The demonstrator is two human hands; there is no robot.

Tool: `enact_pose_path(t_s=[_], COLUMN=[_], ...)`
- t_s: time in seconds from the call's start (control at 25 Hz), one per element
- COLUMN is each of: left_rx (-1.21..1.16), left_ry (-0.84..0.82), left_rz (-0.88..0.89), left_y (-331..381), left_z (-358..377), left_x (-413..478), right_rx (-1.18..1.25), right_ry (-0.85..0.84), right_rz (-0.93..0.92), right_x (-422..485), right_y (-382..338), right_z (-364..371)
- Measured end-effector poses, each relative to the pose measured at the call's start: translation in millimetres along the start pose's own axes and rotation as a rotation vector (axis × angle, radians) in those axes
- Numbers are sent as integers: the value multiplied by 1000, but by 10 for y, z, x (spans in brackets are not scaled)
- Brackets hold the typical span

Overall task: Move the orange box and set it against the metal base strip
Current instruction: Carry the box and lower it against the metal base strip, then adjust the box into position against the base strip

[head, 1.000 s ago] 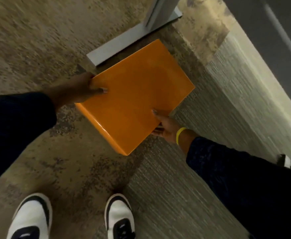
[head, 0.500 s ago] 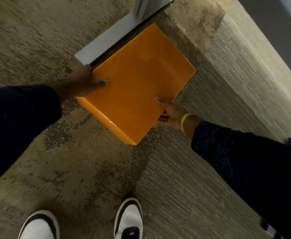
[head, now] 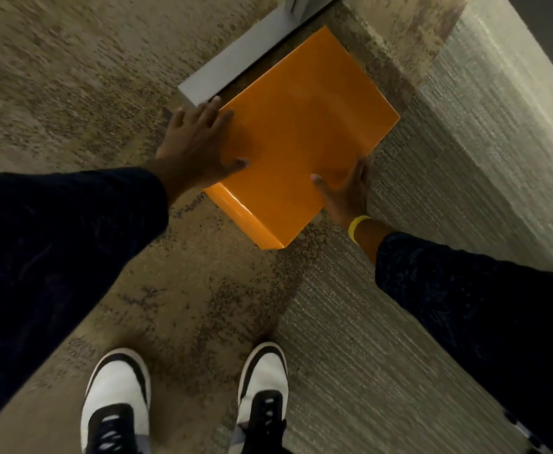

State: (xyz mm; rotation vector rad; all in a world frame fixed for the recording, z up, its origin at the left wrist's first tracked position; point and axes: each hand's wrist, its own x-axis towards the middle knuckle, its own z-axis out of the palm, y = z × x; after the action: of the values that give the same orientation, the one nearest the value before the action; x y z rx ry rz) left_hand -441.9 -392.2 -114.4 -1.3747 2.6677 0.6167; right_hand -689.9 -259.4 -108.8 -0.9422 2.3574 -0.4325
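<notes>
Around the orange box (head: 304,132), bare carpet (head: 448,152) lies open to its right and near side. Along its far-left edge runs the metal base strip (head: 236,60), leaving only a narrow shadowed gap. The left hand (head: 196,149) covers its left corner, the right hand (head: 344,194) its near-right edge.

Glossy, smooth orange box (head: 304,132), sheen on its near side. Matt grey metal base strip (head: 236,65). Rough speckled carpet (head: 72,93) beside ribbed, woven carpet tile (head: 383,355). Dark cloth sleeves (head: 55,240). Smooth yellow wristband (head: 356,226).
</notes>
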Motion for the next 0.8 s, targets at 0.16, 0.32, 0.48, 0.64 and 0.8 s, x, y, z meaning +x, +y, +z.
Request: enact_pose_path(t_s=[0.16, 0.32, 0.48, 0.64, 0.8], left_rx=[86, 116, 155, 207, 269], left_ry=[-31, -8, 18, 5, -22], left_rz=[87, 133, 174, 216, 283], left_y=[92, 75, 59, 60, 69], left_z=[-23, -11, -32, -28, -17], left_x=[-120, -309, -600, -875, -1224], right_rx=[-112, -199, -303, -323, -334], right_ry=[-44, -9, -38, -42, -27], right_rz=[-113, -191, -222, -229, -228], right_x=[-156, -458, -796, -1072, -1470], right_y=[-17, -3, 16, -43, -73], right_z=[32, 81, 121, 150, 325])
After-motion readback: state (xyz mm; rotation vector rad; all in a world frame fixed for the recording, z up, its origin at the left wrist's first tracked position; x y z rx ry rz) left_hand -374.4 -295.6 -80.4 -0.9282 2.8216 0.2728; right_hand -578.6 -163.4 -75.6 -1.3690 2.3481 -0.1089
